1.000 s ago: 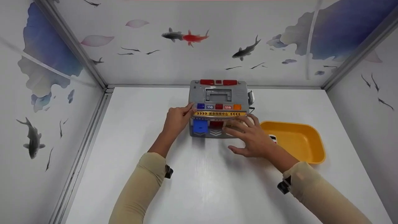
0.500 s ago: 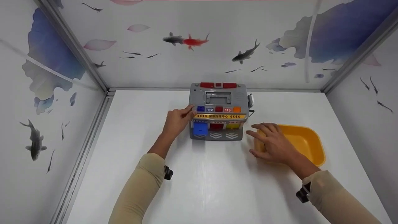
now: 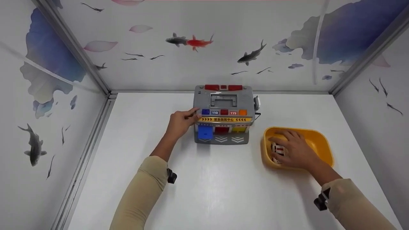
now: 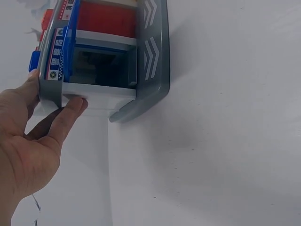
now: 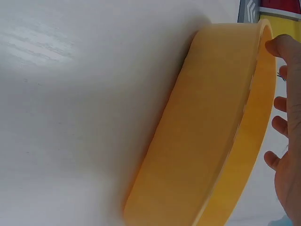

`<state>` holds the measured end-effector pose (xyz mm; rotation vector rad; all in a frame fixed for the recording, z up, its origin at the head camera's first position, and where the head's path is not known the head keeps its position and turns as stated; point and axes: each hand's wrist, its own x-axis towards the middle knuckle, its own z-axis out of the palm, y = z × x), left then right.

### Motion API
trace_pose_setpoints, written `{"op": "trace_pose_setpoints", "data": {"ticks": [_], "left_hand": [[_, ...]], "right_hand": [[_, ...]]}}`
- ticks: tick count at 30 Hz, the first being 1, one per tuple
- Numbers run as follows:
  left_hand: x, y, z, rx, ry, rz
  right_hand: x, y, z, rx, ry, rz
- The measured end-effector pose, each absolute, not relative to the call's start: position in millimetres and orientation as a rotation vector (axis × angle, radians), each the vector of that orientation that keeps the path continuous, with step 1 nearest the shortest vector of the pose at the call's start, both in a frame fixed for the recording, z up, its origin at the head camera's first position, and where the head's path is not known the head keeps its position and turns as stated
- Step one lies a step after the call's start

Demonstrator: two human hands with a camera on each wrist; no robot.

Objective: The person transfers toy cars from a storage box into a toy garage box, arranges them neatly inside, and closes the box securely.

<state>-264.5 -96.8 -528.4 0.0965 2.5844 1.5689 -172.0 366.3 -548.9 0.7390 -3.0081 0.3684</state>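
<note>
A grey toy garage (image 3: 223,99) with coloured buttons and three doors stands near the back wall. Its blue door (image 3: 205,132) is raised, and the left wrist view shows a dark bay beneath it. The red door (image 3: 221,130) and the yellow door (image 3: 238,129) are down. My left hand (image 3: 180,124) grips the garage's left front corner, thumb and fingers on either side of the roof edge. My right hand (image 3: 295,148) reaches into the yellow bin (image 3: 324,143), fingers spread over a white and red toy car (image 3: 279,149). Whether they touch it cannot be seen.
A white handset-like part (image 3: 257,103) and a thin dark crank (image 3: 257,116) stick out from the garage's right side. White panels with painted fish enclose the white table (image 3: 204,185) at the back and on both sides.
My right hand has moved from the front of the garage, right and down, into the yellow bin. The yellow door has come into sight. My left hand stays on the garage corner.
</note>
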Motion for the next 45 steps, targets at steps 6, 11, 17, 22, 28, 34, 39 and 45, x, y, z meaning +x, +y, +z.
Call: {"op": "trace_pose_setpoints", "data": {"ticks": [6,11,17,22,28,34,39,45], "left_hand": [[-262,-97,-527,0.094,2.617,1.531],[-261,-96,-527,0.096,2.608,1.551],[-259,-95,-527,0.080,2.609,1.544],[-260,-93,-528,0.081,2.616,1.537],[-261,-93,-527,0.084,2.613,1.536],[-262,-95,-528,0.111,2.652,1.524],[-263,-95,-529,0.103,2.643,1.520],[-263,-94,-528,0.084,2.635,1.511]], "right_hand": [[-169,378,-550,0.715,-3.153,0.332],[-169,383,-550,0.723,-3.222,0.294],[-171,383,-549,0.704,-3.288,0.236],[-174,382,-548,0.663,-3.344,0.223],[-177,381,-548,0.630,-3.350,0.266],[-179,381,-545,0.632,-3.296,0.339],[-179,382,-538,0.623,-3.287,0.400],[-178,380,-528,0.684,-3.198,0.457]]}}
